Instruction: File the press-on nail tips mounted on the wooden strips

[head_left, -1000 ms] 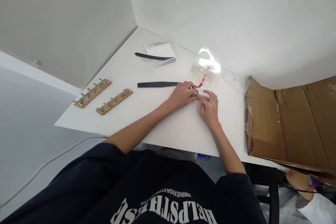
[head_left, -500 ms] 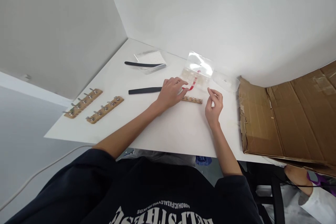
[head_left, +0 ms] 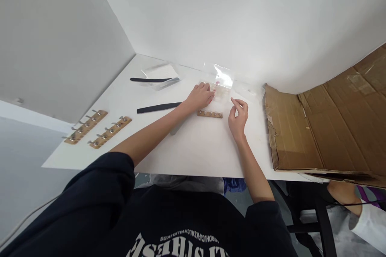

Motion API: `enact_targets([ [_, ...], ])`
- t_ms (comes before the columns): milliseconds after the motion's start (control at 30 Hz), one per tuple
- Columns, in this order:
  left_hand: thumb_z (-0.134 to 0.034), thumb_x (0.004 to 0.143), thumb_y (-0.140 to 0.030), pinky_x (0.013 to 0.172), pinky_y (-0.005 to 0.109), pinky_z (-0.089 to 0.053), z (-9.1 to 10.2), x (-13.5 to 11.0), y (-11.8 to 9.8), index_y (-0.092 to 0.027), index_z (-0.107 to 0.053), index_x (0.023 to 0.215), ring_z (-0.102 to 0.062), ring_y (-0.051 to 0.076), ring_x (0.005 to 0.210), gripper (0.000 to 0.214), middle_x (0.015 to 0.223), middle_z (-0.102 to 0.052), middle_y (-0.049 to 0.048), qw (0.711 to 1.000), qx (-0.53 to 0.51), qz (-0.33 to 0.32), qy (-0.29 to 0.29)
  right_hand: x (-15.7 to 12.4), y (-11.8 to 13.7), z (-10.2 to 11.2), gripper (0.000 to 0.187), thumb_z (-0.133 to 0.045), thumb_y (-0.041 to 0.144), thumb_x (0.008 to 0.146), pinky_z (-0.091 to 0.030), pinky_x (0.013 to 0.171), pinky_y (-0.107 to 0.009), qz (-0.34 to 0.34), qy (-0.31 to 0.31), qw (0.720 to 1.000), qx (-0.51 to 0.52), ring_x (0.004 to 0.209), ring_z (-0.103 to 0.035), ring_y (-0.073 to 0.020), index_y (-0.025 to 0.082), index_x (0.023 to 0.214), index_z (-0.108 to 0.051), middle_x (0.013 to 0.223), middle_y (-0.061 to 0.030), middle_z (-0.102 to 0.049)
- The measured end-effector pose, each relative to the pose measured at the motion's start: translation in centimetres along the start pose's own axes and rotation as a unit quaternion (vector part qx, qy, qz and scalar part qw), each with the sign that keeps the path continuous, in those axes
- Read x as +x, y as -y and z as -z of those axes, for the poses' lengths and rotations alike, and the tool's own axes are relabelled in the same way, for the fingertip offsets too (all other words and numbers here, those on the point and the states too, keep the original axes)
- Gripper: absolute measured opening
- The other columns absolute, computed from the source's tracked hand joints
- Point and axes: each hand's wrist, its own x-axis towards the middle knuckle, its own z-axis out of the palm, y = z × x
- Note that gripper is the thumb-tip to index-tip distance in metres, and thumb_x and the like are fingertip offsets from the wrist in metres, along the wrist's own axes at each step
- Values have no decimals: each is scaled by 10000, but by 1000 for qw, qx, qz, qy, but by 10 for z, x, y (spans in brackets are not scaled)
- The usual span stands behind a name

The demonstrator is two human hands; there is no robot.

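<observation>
My left hand [head_left: 199, 95] reaches over the white table [head_left: 187, 144] into a clear plastic box [head_left: 221, 87] with a red strip inside; its fingers are curled at the box, and what they hold, if anything, is hidden. My right hand [head_left: 238, 115] hovers just right of a small wooden strip with metal studs [head_left: 210, 114], fingers loosely curled and apart, holding nothing I can see. The strip lies flat between the two hands.
Two more wooden studded strips [head_left: 98, 131] lie at the table's left end. A black nail file [head_left: 158, 107] lies left of my left hand, another [head_left: 150, 80] on a clear lid behind. A large cardboard box [head_left: 325, 128] stands at the right. Another person's hand [head_left: 340, 196] shows at lower right.
Both hands have let go of the wooden strip. My left hand moved back to the clear box; my right hand lifted off to the strip's right. The camera view shifted.
</observation>
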Motion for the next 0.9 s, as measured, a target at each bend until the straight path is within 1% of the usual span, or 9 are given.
enact_targets([
  [133, -438, 989, -251, 907, 498, -435, -1, 2, 4, -179, -800, 964, -549, 342, 1059, 370, 1084, -632, 191, 1000, 17, -6, 7, 1, 1, -1, 472, -383, 171, 1019, -537, 1056, -475, 4, 1, 1000, -9, 1201, -600, -246, 283, 1348, -703, 1205, -133, -606],
  [267, -507, 935, -267, 911, 475, -449, -2, 9, 13, -202, -800, 959, -568, 331, 1045, 301, 1064, -651, 163, 1000, -2, 14, 27, 1, 1, -1, 450, -395, 166, 1019, -541, 1050, -462, 16, -4, 1000, -22, 1194, -609, -238, 269, 1330, -704, 1202, -133, -610],
  [433, -582, 877, -307, 843, 409, -475, -2, 20, 23, -210, -795, 900, -599, 290, 944, 234, 990, -674, 132, 997, -44, 32, 56, 1, 2, -2, 424, -411, 149, 1009, -533, 1058, -442, 10, -2, 1000, -14, 1201, -607, -231, 238, 1297, -709, 1209, -132, -610],
  [533, -617, 844, -317, 805, 393, -482, 0, 23, 24, -205, -774, 845, -623, 283, 909, 193, 997, -685, 128, 994, -70, 48, 65, 1, 3, -2, 426, -414, 147, 1002, -526, 1065, -443, 1, 7, 1000, -12, 1220, -598, -236, 230, 1307, -698, 1223, -136, -607],
  [600, -616, 837, -310, 789, 391, -485, 2, 23, 24, -199, -768, 832, -640, 286, 904, 189, 1009, -687, 134, 993, -78, 47, 75, 0, 4, -2, 421, -420, 149, 999, -516, 1077, -448, -2, 13, 1000, -10, 1232, -591, -241, 225, 1313, -690, 1239, -140, -601],
  [700, -578, 868, -310, 791, 378, -484, 5, 21, 24, -202, -788, 926, -649, 280, 926, 243, 1035, -681, 132, 994, -59, 25, 85, 0, 5, -2, 408, -427, 153, 998, -504, 1092, -450, -4, 17, 1000, -13, 1237, -588, -244, 216, 1304, -688, 1248, -143, -597],
  [800, -548, 907, -297, 823, 374, -472, 6, 17, 22, -216, -797, 1035, -641, 284, 971, 291, 1066, -678, 128, 996, -7, -2, 86, 0, 5, -1, 399, -423, 147, 998, -504, 1090, -439, -1, 15, 1000, -19, 1230, -590, -241, 207, 1286, -692, 1237, -142, -600],
  [900, -532, 939, -279, 857, 374, -464, 6, 13, 19, -204, -794, 1041, -631, 293, 1025, 291, 1094, -680, 136, 995, 25, -3, 93, 0, 7, 0, 385, -435, 147, 994, -502, 1091, -435, -4, 13, 1000, -10, 1226, -589, -239, 202, 1272, -696, 1233, -138, -604],
])
